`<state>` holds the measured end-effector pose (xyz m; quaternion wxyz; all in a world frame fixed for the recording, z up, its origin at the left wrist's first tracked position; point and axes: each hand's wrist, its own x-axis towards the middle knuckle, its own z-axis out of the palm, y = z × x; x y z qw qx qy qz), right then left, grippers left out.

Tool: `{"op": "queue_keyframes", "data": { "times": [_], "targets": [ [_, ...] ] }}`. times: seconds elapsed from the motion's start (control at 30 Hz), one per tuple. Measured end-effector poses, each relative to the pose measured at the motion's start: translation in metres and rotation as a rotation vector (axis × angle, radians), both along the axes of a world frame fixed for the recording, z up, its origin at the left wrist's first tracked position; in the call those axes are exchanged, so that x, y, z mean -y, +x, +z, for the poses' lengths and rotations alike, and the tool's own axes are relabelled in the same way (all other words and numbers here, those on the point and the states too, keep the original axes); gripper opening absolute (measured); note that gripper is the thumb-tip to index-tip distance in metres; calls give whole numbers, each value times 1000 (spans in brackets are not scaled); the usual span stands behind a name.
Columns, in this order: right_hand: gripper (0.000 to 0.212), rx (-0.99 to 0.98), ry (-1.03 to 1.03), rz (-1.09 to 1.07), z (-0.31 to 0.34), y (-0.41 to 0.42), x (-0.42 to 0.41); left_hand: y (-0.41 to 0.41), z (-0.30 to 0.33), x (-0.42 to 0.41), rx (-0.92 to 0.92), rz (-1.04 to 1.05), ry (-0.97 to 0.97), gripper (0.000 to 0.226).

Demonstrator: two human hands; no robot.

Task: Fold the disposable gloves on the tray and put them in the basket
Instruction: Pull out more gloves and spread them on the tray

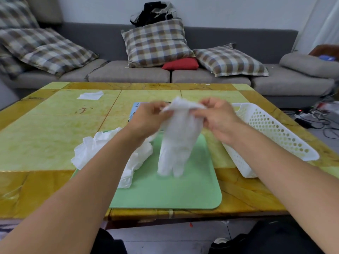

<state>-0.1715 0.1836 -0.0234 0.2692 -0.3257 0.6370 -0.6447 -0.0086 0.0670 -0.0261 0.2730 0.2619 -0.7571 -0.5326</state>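
A grey sofa (128,72) runs behind the yellow-tiled bench (55,129), strewn with checked cushions (156,43) and one small red cushion (180,64). Dark clothing (156,12) is heaped on its backrest, and cables (319,120) tangle on the floor at right

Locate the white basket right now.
Head view: the white basket sits on the table's right side, just right of the green tray, beyond the right hand.
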Motion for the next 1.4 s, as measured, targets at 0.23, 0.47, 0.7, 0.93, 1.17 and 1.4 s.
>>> {"op": "queue_keyframes", "data": {
  "times": [0.23,0.47,0.7,0.93,1.17,1.4],
  "targets": [
    [42,-572,-118,108,14,-1,-18,-3,7,7,-191,21,-456,20],
    [31,-872,503,666,-46,7,-30,20,-57,11,608,-506,-613,23],
    [8,-613,692,990,-39,10,-44,32,-50,7,635,-577,-415,13],
    [18,-965,603,432,-59,1,-12,10,-60,-5,687,-405,-717,39],
    [53,-871,682,308,-62,5,13,5,-65,-13,805,-403,-743,66],
    [19,-890,621,434,-69,16,30,12,-64,-20,819,-432,-741,78]
  ]
}}
